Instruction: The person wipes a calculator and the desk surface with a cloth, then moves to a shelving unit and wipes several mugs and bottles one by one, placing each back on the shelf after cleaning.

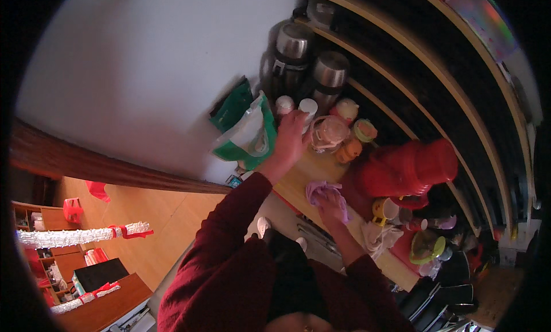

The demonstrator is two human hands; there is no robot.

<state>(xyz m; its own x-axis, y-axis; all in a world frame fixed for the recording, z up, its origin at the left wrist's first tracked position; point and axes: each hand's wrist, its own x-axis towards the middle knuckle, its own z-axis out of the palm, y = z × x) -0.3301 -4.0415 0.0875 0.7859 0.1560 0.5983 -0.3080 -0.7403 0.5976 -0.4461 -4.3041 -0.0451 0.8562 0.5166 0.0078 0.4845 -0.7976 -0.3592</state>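
Note:
My left hand (pixel 289 139) reaches to the back of a wooden shelf top (pixel 320 165), its fingers and thumb around a small white container (pixel 308 106). Bunched under my right hand (pixel 333 208) is a purple cloth (pixel 323 191), resting on the wood. A pink-lidded cup with a handle (pixel 330 131) stands just right of my left hand. Behind it is another white-topped container (pixel 284 103). A green and white pouch (pixel 252 136) leans by my left wrist. Right of the cloth is a large red thermos jug (pixel 407 166).
Two steel vacuum flasks (pixel 295 43) stand against the wall (pixel 150 73). Small cups, including a yellow mug (pixel 384 210), and a pale crumpled cloth (pixel 381 237) crowd the right end near a lime-rimmed bowl (pixel 426 248). Wooden slats (pixel 400 26) rise behind. A door edge (pixel 107 162) is at left.

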